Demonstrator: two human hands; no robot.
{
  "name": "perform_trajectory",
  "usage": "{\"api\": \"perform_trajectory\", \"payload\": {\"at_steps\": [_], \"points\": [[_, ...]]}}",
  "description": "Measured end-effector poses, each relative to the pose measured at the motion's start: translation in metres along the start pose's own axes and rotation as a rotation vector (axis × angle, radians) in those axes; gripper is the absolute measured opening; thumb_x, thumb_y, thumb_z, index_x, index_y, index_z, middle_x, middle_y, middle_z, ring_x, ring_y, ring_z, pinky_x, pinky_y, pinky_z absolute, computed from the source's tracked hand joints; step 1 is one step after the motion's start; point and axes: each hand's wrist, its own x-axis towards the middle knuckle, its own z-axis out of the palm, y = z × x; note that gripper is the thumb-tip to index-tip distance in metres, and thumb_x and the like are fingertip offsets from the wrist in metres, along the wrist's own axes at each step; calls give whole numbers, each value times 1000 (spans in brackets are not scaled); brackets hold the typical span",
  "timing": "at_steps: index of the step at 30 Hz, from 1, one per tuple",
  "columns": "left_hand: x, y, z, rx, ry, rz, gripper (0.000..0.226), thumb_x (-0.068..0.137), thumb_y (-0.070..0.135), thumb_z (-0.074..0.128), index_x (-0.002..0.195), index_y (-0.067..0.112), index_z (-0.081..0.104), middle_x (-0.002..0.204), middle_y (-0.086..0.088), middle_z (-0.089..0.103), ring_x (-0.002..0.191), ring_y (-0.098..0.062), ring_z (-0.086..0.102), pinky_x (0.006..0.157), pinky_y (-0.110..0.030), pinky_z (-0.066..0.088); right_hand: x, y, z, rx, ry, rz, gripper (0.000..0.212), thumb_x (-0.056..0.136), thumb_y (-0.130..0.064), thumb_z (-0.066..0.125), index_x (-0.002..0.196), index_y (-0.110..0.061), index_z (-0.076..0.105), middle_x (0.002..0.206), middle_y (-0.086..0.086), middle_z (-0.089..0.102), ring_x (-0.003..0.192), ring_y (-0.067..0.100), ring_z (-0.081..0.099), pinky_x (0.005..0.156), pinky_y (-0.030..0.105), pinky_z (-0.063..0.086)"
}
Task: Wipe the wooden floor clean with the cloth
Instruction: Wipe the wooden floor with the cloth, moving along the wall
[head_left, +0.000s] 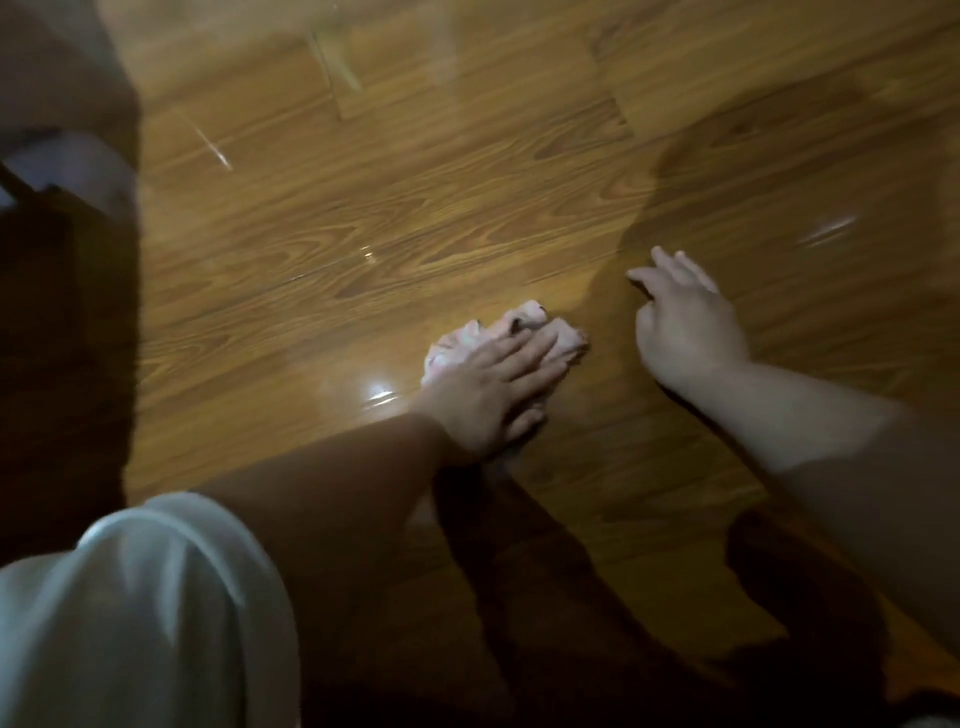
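Note:
A crumpled pale pink cloth (470, 338) lies on the glossy wooden floor (363, 234) near the middle of the view. My left hand (488, 389) lies flat on top of the cloth, fingers straight and pressing it down. My right hand (685, 322) is a little to the right of the cloth, apart from it, fingers loosely spread with the tips toward the floor, holding nothing. Whether it touches the boards I cannot tell. The picture is blurred by motion.
A dark piece of furniture (62, 338) with something pale on it stands along the left edge. My white sleeve (145, 613) fills the lower left. Dark shadows of my arms fall on the boards below the hands. Bright reflections dot the floor.

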Motion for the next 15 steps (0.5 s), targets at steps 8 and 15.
{"api": "perform_trajectory", "payload": {"at_steps": [8, 15], "points": [[14, -17, 8, -128, 192, -891, 61, 95, 50, 28, 153, 34, 18, 162, 6, 9, 148, -22, 5, 118, -47, 5, -13, 19, 4, 31, -48, 22, 47, 103, -19, 32, 150, -28, 31, 163, -5, 9, 150, 15, 0, 122, 37, 1], [2, 52, 21, 20, 49, 369, 60, 88, 41, 39, 146, 25, 40, 153, -1, 37, 140, -26, 34, 114, -51, 23, -17, 12, 11, 8, -22, 25, 48, 102, -18, 33, 150, -26, 32, 163, -4, 9, 150, 15, 0, 121, 37, -2]]}}
